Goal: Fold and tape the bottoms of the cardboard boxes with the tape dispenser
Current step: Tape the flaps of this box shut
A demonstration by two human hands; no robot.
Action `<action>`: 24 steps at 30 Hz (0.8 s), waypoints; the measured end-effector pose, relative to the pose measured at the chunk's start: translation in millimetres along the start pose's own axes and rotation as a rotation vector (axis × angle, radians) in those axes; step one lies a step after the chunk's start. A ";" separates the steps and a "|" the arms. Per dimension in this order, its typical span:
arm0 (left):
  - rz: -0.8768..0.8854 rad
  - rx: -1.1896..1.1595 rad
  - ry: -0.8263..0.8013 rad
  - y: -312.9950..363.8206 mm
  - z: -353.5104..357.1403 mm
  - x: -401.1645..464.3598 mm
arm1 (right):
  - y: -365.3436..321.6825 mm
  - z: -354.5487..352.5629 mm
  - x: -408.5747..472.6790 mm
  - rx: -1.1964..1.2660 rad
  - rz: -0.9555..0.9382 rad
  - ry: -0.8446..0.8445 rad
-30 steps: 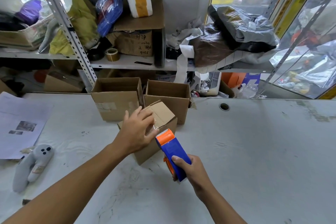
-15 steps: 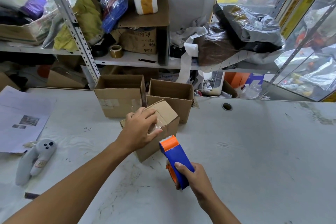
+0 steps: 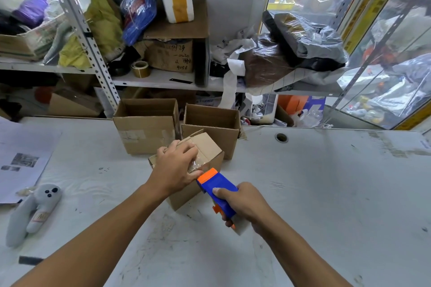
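Whereas half a second ago the tape dispenser stood clear of the carton, its orange mouth now touches the near upper edge of the small cardboard box, just beside the thumb of the left hand. Judged from this, a strip of clear tape already lies across the folded bottom and the tool is placed either to wrap it over the edge or to cut it; the seam of this box is nearly sealed.

Left to right on the surface: printed sheets at the left edge, with a grey plush toy in front of them. Toward the far edge stands the left open box, tape showing on its front wall; no contents can be seen in it. The left hand lies on top of the small box with fingers loosely bent, pressing the flaps and the glossy tape down; its grip is no clamp, only a hold-down. The small box stands turned corner-on, bottom up, near the middle of the surface. Behind it the right open box likewise shows a bare interior. The right hand keeps a full grip, fingers wrapped round the blue body of the dispenser.
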State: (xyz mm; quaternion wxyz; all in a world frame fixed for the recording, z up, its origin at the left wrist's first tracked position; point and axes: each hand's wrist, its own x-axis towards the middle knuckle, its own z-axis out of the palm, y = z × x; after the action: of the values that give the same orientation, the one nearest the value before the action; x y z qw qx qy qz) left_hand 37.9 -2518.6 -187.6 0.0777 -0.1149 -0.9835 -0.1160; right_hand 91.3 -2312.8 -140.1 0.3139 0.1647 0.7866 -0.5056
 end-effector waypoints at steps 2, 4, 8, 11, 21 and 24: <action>-0.012 -0.021 0.023 -0.8 0.9 -1.7 | -1.2 -0.2 -3.6 -0.012 0.017 0.005; -0.012 -0.024 0.033 -1.8 1.5 -2.9 | 2.6 1.4 -7.5 -0.011 0.032 0.013; -0.003 -0.042 0.047 -3.8 1.9 -5.0 | 9.4 4.6 -16.8 0.022 0.019 0.028; -0.009 -0.058 0.049 -5.4 0.3 -5.8 | 9.3 4.1 -24.8 0.030 -0.002 0.033; -0.050 -0.045 -0.003 -1.1 -1.9 -4.3 | 26.8 -0.3 -21.0 0.064 0.006 0.001; -0.072 0.016 -0.047 5.1 -4.1 -1.1 | 18.0 3.4 -16.1 0.048 0.039 0.029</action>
State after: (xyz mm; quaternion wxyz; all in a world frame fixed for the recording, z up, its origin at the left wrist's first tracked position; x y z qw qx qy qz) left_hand 40.7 -2515.0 -182.8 0.0513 -0.0815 -0.9895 -0.1082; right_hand 114.9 -2307.1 -142.9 0.3084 0.1946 0.7754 -0.5155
